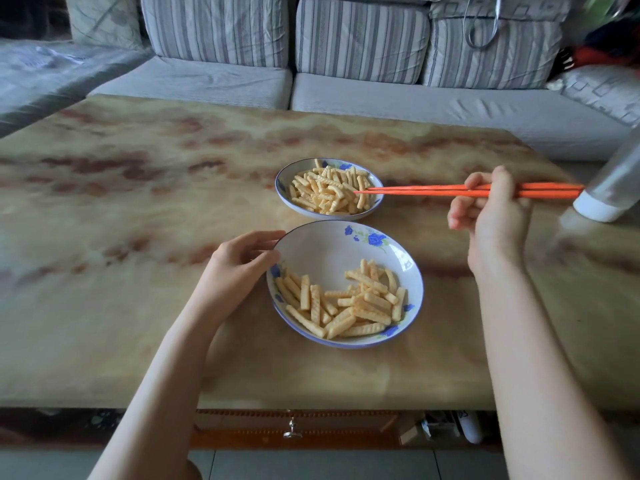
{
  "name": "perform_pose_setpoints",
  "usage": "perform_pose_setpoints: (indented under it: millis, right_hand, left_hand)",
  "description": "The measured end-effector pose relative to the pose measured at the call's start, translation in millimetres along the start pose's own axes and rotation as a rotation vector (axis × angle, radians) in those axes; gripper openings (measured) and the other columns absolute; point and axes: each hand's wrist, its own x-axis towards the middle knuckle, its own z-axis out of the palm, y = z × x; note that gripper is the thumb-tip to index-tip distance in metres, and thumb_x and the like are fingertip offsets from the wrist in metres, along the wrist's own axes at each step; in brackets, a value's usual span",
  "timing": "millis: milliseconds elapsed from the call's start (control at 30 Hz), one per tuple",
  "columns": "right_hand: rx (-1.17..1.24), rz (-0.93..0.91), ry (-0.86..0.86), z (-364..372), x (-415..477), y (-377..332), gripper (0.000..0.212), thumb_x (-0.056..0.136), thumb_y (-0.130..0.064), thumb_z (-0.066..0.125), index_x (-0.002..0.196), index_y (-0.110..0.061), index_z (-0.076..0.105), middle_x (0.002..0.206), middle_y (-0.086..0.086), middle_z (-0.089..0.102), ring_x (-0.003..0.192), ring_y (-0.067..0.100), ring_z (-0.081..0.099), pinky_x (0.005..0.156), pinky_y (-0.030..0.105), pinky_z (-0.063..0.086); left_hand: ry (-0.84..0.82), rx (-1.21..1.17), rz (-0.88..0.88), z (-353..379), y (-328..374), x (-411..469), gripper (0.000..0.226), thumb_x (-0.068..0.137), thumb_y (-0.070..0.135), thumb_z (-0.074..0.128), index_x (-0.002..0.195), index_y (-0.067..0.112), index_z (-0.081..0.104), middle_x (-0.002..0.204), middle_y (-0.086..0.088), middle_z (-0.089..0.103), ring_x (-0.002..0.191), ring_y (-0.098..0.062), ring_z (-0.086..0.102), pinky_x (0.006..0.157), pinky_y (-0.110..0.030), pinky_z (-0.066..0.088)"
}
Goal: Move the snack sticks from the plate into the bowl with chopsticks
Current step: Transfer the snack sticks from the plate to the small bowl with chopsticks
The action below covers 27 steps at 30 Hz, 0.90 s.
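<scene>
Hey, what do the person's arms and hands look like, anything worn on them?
Nothing worn shows. The left hand and right hand have no gloves, rings or watch on the sides in view, and the left forearm and right forearm are without sleeve, bracelet or marking as far as the frame reaches.

On the table (138, 237), 2 dishes: the plate (322, 251) nearest the front edge, the bowl (282, 180) just behind it. Snack sticks (346, 306) lie in both. Chopsticks (433, 192) reach over the bowl from the right. A bottle (613, 188) stands far right. A sofa (346, 91) lies behind.
</scene>
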Motion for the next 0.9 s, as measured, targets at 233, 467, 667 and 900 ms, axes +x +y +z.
perform_pose_setpoints:
  millis: [233,467,667,900]
  right_hand:
    - [-0.048,-0.022,0.005,13.2,2.5,24.6,0.042,0.103,-0.026,0.032,0.067,-0.012,0.049,0.037,-0.001,0.05,0.034,0.014,0.047,0.038,0.02,0.038]
    - [-0.069,0.018,-0.021,21.4,4.1,41.2,0.044,0.103,-0.03,0.032,0.067,-0.013,0.052,0.039,0.0,0.054,0.035,0.015,0.048,0.042,0.023,0.04]
    - [-0.07,-0.039,-0.056,16.8,5.6,34.6,0.042,0.103,-0.027,0.031,0.069,-0.012,0.052,0.038,-0.001,0.052,0.036,0.016,0.047,0.041,0.024,0.038]
    - [-0.058,-0.105,-0.112,-3.3,10.5,2.7,0.04,0.102,-0.024,0.032,0.068,-0.011,0.05,0.036,0.0,0.047,0.031,0.016,0.042,0.037,0.02,0.031]
  left_hand:
    - [-0.001,0.002,-0.002,-0.3,0.6,0.0,0.037,0.086,0.007,0.062,0.096,0.043,0.067,0.077,0.033,0.067,0.072,0.013,0.061,0.072,-0.005,0.047]
    - [0.007,-0.011,0.0,-0.2,-1.2,1.0,0.038,0.085,0.007,0.063,0.095,0.043,0.069,0.079,0.025,0.069,0.074,0.009,0.062,0.073,-0.008,0.049]
    - [-0.012,-0.022,-0.011,0.0,-0.7,1.0,0.032,0.081,0.015,0.066,0.097,0.042,0.069,0.086,0.019,0.071,0.077,0.006,0.063,0.078,-0.014,0.05]
    - [-0.026,-0.024,-0.027,-0.3,0.0,0.2,0.03,0.079,0.02,0.065,0.097,0.042,0.069,0.089,0.018,0.071,0.079,0.004,0.064,0.082,-0.02,0.051]
